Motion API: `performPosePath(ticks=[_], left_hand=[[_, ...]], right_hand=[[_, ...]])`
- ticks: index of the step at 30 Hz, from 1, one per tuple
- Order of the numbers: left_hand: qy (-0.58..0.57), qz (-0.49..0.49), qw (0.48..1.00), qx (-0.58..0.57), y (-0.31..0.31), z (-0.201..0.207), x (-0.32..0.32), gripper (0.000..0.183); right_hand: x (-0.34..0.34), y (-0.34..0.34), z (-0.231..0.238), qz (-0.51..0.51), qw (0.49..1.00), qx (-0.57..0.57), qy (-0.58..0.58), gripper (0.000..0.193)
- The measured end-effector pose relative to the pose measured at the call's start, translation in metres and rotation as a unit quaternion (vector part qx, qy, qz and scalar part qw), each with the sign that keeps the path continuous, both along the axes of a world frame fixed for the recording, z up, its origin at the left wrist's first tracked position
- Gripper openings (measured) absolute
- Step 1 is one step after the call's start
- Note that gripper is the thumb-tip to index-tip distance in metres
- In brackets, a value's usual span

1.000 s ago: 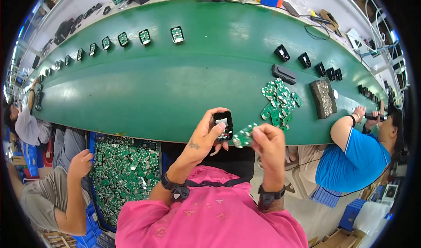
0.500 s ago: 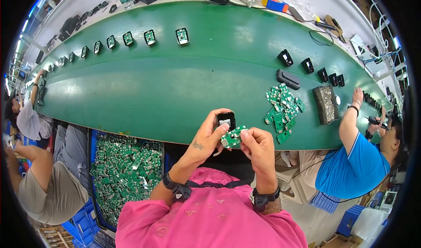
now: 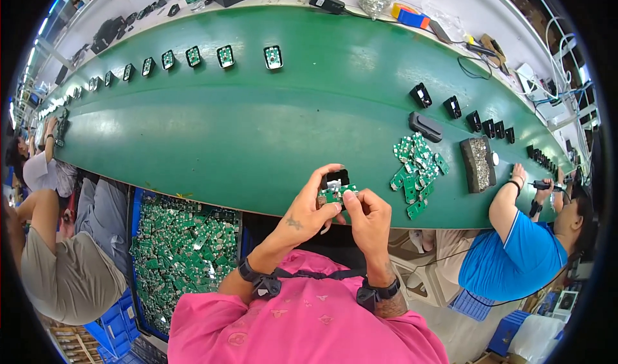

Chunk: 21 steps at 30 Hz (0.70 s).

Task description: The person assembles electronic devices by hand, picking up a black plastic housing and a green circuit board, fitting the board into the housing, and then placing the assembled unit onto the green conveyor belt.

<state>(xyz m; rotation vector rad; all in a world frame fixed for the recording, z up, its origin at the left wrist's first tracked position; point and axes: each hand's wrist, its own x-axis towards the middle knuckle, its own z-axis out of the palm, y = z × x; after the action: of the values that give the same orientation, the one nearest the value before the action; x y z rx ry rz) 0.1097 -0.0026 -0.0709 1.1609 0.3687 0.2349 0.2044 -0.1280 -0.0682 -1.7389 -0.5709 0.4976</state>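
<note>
Close to the bench's near edge, my left hand (image 3: 302, 211) is wrapped round a small black plastic housing (image 3: 338, 176), its open side up. A green circuit board (image 3: 331, 195) lies against the housing's lower part, tilted. My right hand (image 3: 369, 221) pinches the board between thumb and fingers at its right end, and my left thumb rests on its left side. Whether the board sits inside the housing is hidden by my fingers. To the right of my hands lies a loose pile of green circuit boards (image 3: 418, 164).
Black housings with boards inside (image 3: 273, 57) line the far left; other black housings (image 3: 421, 95) stand at right. A dark grey case (image 3: 425, 126) and a dark box of small metal parts (image 3: 477, 164) flank the pile. A blue-edged bin (image 3: 136, 225) holds boards. Co-workers (image 3: 515, 254) sit on both sides.
The circuit board has moved up and left against the black housing, my right hand moving with it. The view has shifted slightly. The co-worker's arm at right has drawn down and left.
</note>
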Motion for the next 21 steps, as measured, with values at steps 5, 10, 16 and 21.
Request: performPosePath(ticks=[5, 10, 16, 21], left_hand=[[0.0, 0.022, 0.999, -0.033, 0.004, -0.001, -0.002, 0.07], [-0.017, 0.039, 0.997, -0.07, 0.008, 0.002, -0.003, 0.078], [0.011, -0.002, 1.0, 0.006, 0.004, 0.004, -0.001, 0.058], [0.013, 0.015, 0.999, 0.027, 0.001, -0.005, -0.002, 0.053]], right_hand=[[0.008, -0.006, -0.008, 0.035, 0.993, 0.012, 0.109, 0.034], [0.01, -0.007, -0.007, 0.043, 0.995, -0.018, 0.087, 0.036], [0.01, 0.005, -0.006, 0.008, 0.998, -0.038, -0.046, 0.034], [0.007, 0.01, -0.003, -0.042, 0.992, -0.043, -0.11, 0.023]])
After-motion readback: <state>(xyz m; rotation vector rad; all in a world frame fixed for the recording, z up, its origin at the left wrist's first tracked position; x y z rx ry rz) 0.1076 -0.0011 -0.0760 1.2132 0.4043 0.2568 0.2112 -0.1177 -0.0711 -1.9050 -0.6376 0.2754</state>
